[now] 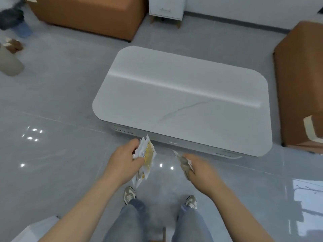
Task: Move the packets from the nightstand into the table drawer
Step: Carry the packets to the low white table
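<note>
Packets are filling both my hands as I am standing in front of the low white table, looking down from the head view, the only one I have. My left hand (125,158) is gripping a bunch of white and yellow packets (147,154), its fingers (139,160) closed round the middle of the stack so the ends are fanning out above and below. My right hand (197,167) is pinching a smaller, greyish packet (183,163); motion blur is smearing it, so I cannot tell whether it is one or several.

Both hands are hovering over the floor (52,102), just short of the table's near edge. The tabletop (183,95) is bare. Below its rim, the drawer front (174,142) is facing me and appears closed, with a small handle slot near its middle.

I judge the step in hand to be getting that drawer open with my hands full. Doing it well probably means passing the right-hand packet to the left, or hooking the slot with a spare right finger, then pulling straight out. I should be keeping the left grip firm, since the fanned stack could slip.
</note>
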Motion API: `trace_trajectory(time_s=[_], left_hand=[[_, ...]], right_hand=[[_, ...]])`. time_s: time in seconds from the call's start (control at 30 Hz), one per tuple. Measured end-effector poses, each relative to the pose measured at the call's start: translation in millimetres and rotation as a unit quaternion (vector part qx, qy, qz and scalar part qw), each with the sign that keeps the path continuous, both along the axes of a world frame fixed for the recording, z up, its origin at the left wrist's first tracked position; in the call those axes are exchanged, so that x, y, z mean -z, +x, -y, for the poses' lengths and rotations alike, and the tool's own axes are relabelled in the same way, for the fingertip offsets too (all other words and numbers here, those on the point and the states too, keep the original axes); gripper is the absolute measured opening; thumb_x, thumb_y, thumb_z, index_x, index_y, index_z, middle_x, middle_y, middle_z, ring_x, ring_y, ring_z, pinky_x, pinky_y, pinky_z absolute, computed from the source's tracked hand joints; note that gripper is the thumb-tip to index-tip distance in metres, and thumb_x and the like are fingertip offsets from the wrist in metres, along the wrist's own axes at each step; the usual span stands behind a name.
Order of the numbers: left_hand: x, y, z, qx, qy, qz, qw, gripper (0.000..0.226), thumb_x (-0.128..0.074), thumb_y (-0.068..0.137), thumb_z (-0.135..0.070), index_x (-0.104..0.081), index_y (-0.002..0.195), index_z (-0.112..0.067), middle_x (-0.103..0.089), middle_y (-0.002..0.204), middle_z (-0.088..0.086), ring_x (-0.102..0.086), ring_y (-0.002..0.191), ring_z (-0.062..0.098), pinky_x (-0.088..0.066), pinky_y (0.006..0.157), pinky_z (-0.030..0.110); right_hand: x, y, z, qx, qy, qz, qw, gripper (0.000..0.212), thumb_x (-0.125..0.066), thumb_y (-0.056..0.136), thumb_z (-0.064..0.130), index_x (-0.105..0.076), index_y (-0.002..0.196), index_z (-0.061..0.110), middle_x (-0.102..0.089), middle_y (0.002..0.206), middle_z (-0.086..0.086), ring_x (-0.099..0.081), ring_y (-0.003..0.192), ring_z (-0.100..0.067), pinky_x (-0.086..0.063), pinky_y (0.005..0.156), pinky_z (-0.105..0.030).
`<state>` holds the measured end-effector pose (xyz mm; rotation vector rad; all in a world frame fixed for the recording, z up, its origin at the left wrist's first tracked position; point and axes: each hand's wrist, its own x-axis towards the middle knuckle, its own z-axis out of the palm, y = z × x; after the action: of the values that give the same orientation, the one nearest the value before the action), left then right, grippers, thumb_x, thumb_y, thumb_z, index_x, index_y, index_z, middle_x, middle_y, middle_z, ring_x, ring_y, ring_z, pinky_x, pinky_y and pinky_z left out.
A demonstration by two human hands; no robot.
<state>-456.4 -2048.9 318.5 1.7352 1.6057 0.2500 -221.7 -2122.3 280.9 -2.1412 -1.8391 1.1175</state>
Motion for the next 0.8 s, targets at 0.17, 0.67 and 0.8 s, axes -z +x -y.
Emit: trace_trajectory(time_s=[0.17, 0.67, 0.8], left_hand=[[40, 11, -1, 0.021, -0.007, 0.03, 0.999, 0.033, -0.06, 0.074, -0.008, -0.03, 0.066, -0.02, -0.039, 0.061, -0.002, -0.031, 0.056, 0.017, -0.025, 0.051, 0.03], [296, 32, -36, 0.065, 0.015, 0.014, 0.998, 0.029, -0.06, 0.075, -0.012, -0.032, 0.07, -0.017, -0.042, 0.062, 0.005, -0.03, 0.055, 0.015, -0.024, 0.051, 0.03], [373, 36, -48, 0.087, 0.046, -0.001, 0.995, 0.031, -0.058, 0.075, -0.012, -0.028, 0.069, -0.019, -0.034, 0.058, -0.005, -0.026, 0.054, 0.014, -0.02, 0.049, 0.028]], right_hand=[[31, -2, 3, 0.022, 0.002, 0.029, 0.999, 0.03, -0.041, 0.099, 0.02, -0.048, 0.128, 0.027, -0.052, 0.126, 0.009, -0.055, 0.102, -0.019, -0.035, 0.073, -0.024], [289, 29, -49, -0.017, 0.024, 0.069, 0.997, 0.031, -0.042, 0.096, 0.019, -0.045, 0.123, 0.034, -0.049, 0.121, 0.008, -0.059, 0.092, -0.023, -0.052, 0.072, -0.039], [366, 39, -66, -0.067, 0.021, 0.076, 0.995, 0.029, -0.039, 0.097, 0.029, -0.047, 0.123, 0.038, -0.046, 0.131, 0.011, -0.058, 0.102, -0.02, -0.049, 0.077, -0.033]])
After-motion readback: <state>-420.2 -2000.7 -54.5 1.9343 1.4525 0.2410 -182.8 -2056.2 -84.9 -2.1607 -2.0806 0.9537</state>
